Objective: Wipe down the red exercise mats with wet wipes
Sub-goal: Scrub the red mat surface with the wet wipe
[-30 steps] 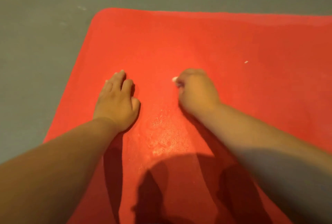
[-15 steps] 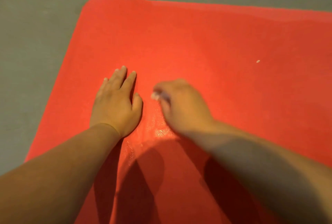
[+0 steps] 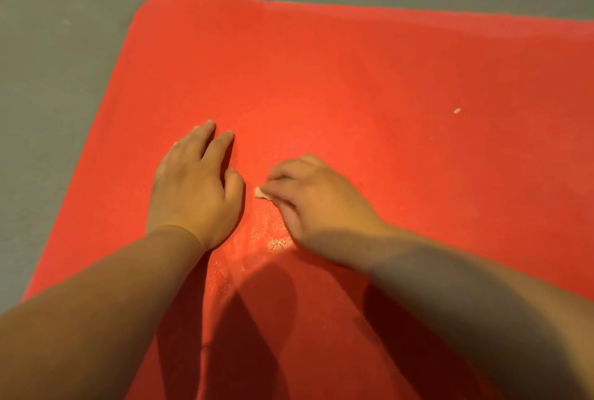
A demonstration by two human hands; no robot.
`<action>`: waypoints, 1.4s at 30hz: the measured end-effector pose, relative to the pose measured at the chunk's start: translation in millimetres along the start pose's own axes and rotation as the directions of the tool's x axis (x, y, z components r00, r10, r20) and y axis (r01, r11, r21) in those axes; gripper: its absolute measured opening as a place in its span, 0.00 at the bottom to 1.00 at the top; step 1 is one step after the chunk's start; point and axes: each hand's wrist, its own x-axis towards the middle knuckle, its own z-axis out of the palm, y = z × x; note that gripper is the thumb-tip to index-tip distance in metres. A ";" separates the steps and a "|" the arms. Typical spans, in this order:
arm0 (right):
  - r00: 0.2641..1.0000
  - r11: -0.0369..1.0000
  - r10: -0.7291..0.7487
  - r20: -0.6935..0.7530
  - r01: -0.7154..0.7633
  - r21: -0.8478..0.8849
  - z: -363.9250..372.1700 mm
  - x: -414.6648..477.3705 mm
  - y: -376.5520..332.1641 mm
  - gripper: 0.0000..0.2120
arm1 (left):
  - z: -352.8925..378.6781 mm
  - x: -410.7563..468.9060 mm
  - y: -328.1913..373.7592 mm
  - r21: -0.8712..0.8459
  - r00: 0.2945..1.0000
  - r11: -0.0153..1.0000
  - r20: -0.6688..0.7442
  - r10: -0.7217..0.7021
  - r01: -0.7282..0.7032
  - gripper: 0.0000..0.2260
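Measured against the left hand (image 3: pixel 196 187), the right hand (image 3: pixel 316 197) has drawn back toward the person over the last second. Its wet wipe (image 3: pixel 261 193) was level with the left hand's fingertips and now sits just beside the left hand's thumb. The left hand itself has stayed put, flat with fingers straight, pressing the red mat (image 3: pixel 353 78).

The right grip is curled tight, fingers and thumb pinching the wipe so that only a small white crumpled tip pokes out toward the left hand.

The mat lies under the left hand, on a dull grey floor (image 3: pixel 58 78) that shows beyond that hand's outer side. Its surface looks soft and finely grained, matte where dry, and its far corner beyond the left hand is rounded. Between the left hand's wrist and the right hand, a wet patch (image 3: pixel 276 244) glistens with tiny beads. A white speck (image 3: pixel 457 111) rests on the mat well apart from the left hand, past the right hand.
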 end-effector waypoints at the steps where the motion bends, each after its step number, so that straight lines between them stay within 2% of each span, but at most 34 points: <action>1: 1.000 1.000 -0.002 0.026 0.003 -0.008 -8.1 -0.5 13.0 0.10 | 0.5 0.0 -0.4 0.004 1.000 1.000 -0.002 -0.001 0.001 0.27; 2: 0.996 0.995 0.089 -0.008 -0.089 -0.039 -18.3 4.3 31.9 0.11 | 0.6 0.6 -0.5 0.007 1.000 1.000 -0.003 -0.002 0.002 0.27; 3: 0.967 0.968 0.230 -0.107 -0.239 -0.079 -29.2 11.3 54.4 0.11 | 0.6 1.3 -0.6 0.010 1.000 1.000 -0.004 -0.002 0.002 0.27; 5: 0.799 0.827 0.512 -0.316 -0.558 -0.070 -49.4 22.0 95.9 0.12 | 0.5 2.5 -0.2 0.013 1.000 1.000 -0.012 -0.003 0.003 0.27; 6: 0.724 0.770 0.583 -0.368 -0.638 -0.035 -52.2 26.1 102.4 0.13 | 0.1 3.1 0.1 0.015 1.000 1.000 -0.017 -0.005 0.005 0.26; 7: 0.710 0.759 0.598 -0.371 -0.651 -0.022 -47.0 30.5 95.1 0.14 | -0.3 3.0 0.0 0.017 1.000 1.000 -0.023 -0.006 0.006 0.26; 9: 0.817 0.850 0.499 -0.288 -0.526 -0.019 -21.3 33.3 60.4 0.16 | 0.1 3.3 0.6 0.022 0.999 1.000 -0.038 0.002 -0.001 0.26; 11: 0.950 0.964 0.264 -0.167 -0.265 0.016 3.3 24.0 15.3 0.16 | 1.4 3.3 0.0 0.022 0.998 1.000 -0.059 0.004 -0.002 0.25; 13: 0.997 0.997 0.070 -0.030 -0.070 0.009 3.5 15.5 2.9 0.14 | 2.1 4.0 -0.6 0.020 0.997 1.000 -0.078 0.004 -0.002 0.24; 14: 0.998 0.998 0.059 0.003 -0.059 0.003 -8.6 17.2 16.4 0.15 | 2.2 4.1 -0.7 0.021 0.996 1.000 -0.084 0.005 -0.003 0.24; 15: 0.993 0.993 0.119 -0.020 -0.119 -0.010 -22.2 20.6 37.9 0.16 | 2.4 4.5 -0.8 0.022 0.996 1.000 -0.089 0.006 -0.004 0.23; 16: 0.967 0.968 0.237 -0.089 -0.243 -0.060 -38.9 25.1 64.1 0.17 | 2.4 6.4 -0.8 0.021 0.995 1.000 -0.096 0.006 -0.004 0.23; 17: 0.907 0.910 0.376 -0.189 -0.400 -0.109 -55.4 26.8 92.3 0.17 | 2.8 8.0 -0.9 0.019 0.995 1.000 -0.102 0.005 -0.003 0.22; 18: 0.810 0.821 0.510 -0.290 -0.559 -0.116 -69.3 25.5 113.6 0.17 | 3.4 8.8 -0.7 0.022 0.994 1.000 -0.108 0.005 -0.002 0.22; 19: 0.719 0.744 0.590 -0.367 -0.661 -0.097 -73.0 24.0 123.0 0.16 | 3.5 9.4 -0.3 0.028 0.994 1.000 -0.112 0.006 -0.003 0.21; 20: 0.688 0.715 0.621 -0.375 -0.694 -0.090 -66.2 24.9 114.9 0.16 | 3.1 8.8 -0.1 0.035 0.993 0.999 -0.114 0.007 -0.003 0.21; 21: 0.728 0.744 0.609 -0.314 -0.662 -0.092 -51.9 23.9 95.5 0.15 | 2.3 7.6 0.5 0.042 0.994 0.999 -0.112 0.006 -0.002 0.20; 22: 0.812 0.819 0.542 -0.219 -0.568 -0.080 -34.3 20.9 69.6 0.13 | 1.4 7.0 1.5 0.052 0.994 0.999 -0.110 0.008 -0.002 0.20; 24: 0.969 0.970 0.243 -0.039 -0.243 -0.007 -8.5 7.7 20.2 0.11 | -2.0 15.0 4.8 0.124 0.992 0.992 -0.128 0.021 -0.005 0.16; 25: 0.993 0.994 0.112 0.031 -0.112 0.007 -6.6 1.7 12.3 0.11 | -2.5 24.7 8.0 0.180 0.990 0.984 -0.141 0.028 -0.002 0.14; 26: 0.998 0.998 0.055 0.042 -0.055 0.008 -14.4 -0.4 22.6 0.12 | -2.1 36.7 12.1 0.232 0.989 0.973 -0.146 0.028 0.007 0.13; 28: 0.969 0.967 0.239 -0.065 -0.244 -0.081 -41.1 4.6 70.7 0.15 | 2.1 57.1 18.4 0.255 0.990 0.966 -0.144 0.001 0.036 0.14; 30: 0.823 0.822 0.494 -0.280 -0.547 -0.156 -67.7 10.7 125.8 0.15 | 10.7 65.2 17.0 0.129 0.985 0.990 -0.172 -0.030 0.053 0.11; 31: 0.735 0.751 0.576 -0.358 -0.649 -0.124 -74.8 14.8 141.5 0.15 | 14.0 68.5 14.0 0.055 0.984 0.997 -0.171 -0.041 0.052 0.11; 32: 0.688 0.720 0.613 -0.389 -0.689 -0.085 -73.2 21.5 142.2 0.15 | 15.5 70.2 10.5 0.011 0.989 0.999 -0.144 -0.033 0.035 0.13; 33: 0.694 0.734 0.619 -0.368 -0.678 -0.045 -64.1 29.3 130.9 0.14 | 15.1 71.7 7.8 -0.003 0.994 1.000 -0.111 -0.010 0.009 0.16; 34: 0.743 0.777 0.592 -0.312 -0.629 -0.025 -50.1 35.9 111.6 0.13 | 14.6 73.9 6.4 -0.006 0.996 1.000 -0.089 0.010 -0.011 0.18; 35: 0.824 0.849 0.508 -0.253 -0.528 -0.013 -32.9 39.9 87.3 0.12 | 13.8 75.5 6.5 -0.013 0.997 1.000 -0.077 0.010 -0.011 0.20; 36: 0.913 0.929 0.358 -0.193 -0.369 -0.021 -17.8 38.4 58.7 0.12 | 12.7 76.0 7.4 -0.019 0.998 1.000 -0.067 -0.004 0.003 0.21; 37: 0.971 0.978 0.202 -0.130 -0.206 -0.017 -5.7 34.2 36.6 0.12 | 12.7 75.5 7.9 -0.017 0.998 1.000 -0.056 -0.020 0.019 0.23; 38: 0.994 0.996 0.089 -0.062 -0.090 -0.014 -2.5 34.1 29.5 0.13 | 14.0 74.6 8.1 -0.004 0.999 1.000 -0.042 -0.029 0.029 0.24; 39: 0.999 0.999 0.039 -0.026 -0.040 -0.010 -11.7 38.8 38.3 0.14 | 15.6 74.0 7.9 0.013 0.999 0.999 -0.032 -0.031 0.032 0.26; 40: 0.997 0.996 0.070 -0.015 -0.070 -0.049 -23.7 46.7 58.2 0.15 | 15.9 74.0 8.0 0.021 0.999 0.999 -0.028 -0.031 0.032 0.27; 42: 0.959 0.945 0.258 -0.121 -0.276 -0.177 -55.2 62.4 113.6 0.15 | 13.4 77.3 8.8 0.018 0.998 0.999 -0.051 -0.041 0.042 0.28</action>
